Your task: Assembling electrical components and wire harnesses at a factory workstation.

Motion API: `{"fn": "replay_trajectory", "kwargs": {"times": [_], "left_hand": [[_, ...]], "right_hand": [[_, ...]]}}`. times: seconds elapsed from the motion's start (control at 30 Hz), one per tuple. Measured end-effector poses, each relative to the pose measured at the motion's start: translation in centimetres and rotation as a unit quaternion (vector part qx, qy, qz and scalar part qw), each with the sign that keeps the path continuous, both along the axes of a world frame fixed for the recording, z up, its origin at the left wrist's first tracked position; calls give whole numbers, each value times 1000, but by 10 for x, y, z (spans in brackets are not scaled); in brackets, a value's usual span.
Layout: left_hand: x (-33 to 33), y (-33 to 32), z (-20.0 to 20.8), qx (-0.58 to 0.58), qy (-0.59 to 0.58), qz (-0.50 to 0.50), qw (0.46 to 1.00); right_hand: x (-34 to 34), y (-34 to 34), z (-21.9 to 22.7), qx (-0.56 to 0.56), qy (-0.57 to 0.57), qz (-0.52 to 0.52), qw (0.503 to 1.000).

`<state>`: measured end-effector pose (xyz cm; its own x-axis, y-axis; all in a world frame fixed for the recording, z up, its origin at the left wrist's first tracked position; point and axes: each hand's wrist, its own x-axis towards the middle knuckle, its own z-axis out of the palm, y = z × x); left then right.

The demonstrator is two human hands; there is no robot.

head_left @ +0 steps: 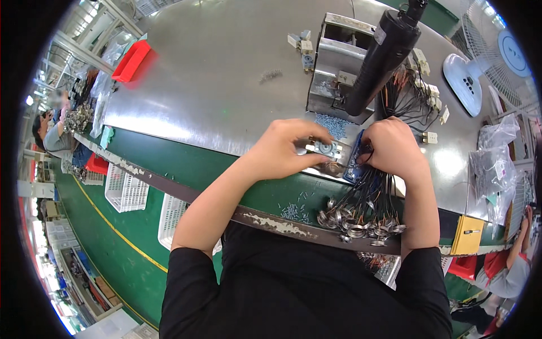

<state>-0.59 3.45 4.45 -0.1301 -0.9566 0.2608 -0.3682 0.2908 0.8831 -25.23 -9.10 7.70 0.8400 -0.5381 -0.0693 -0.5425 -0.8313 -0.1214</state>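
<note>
Black shirt (327, 288) cloth lies nearest, its sleeves leading up to two working hands. Left hand (285, 148) looks clamped on one pale terminal block (326, 149), thumb below and fingers above. Right hand (394, 146) is curled over black leads (374, 183) at 3 o'clock from that block; its fingertips are mostly hidden, so I cannot tell whether they grip one. Between the hands sits one blue fixture (353, 158).

By my judgement, one piece is mid-assembly. Blocks among the wires at 2 o'clock may be done; bare ones near 12 o'clock look untouched, and many leads probably remain.

Going outward: one heap of bluish screws (332, 125) at 12 o'clock, too many to count, and beyond it one metal stand (323, 90) with one block on top. Past its left side lie about four bare blocks (306, 48). One black cylindrical tool (384, 62) stands at 1 o'clock, and at least six blocks (433, 90) at 2. Metal rings (357, 230), ten or more but overlapping, cluster at 5 o'clock; loose screws (293, 212) scatter at 7. Farthest are one red bin (132, 61) at 10 and one fan (463, 85) at 2.
</note>
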Motion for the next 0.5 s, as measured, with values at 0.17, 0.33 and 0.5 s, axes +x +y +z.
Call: {"fn": "replay_trajectory", "kwargs": {"times": [0.17, 0.33, 0.5], "left_hand": [[-4, -11, -19, -66, -78, -62, 993], [-8, -11, -32, -63, -49, -53, 995], [-7, -10, -31, -174, -134, -14, 976]], "right_hand": [[-2, -4, -10, 32, -10, 29, 999], [-4, -5, -14, 15, -14, 29, 999], [-3, -2, -3, -9, -26, 17, 999]]}}
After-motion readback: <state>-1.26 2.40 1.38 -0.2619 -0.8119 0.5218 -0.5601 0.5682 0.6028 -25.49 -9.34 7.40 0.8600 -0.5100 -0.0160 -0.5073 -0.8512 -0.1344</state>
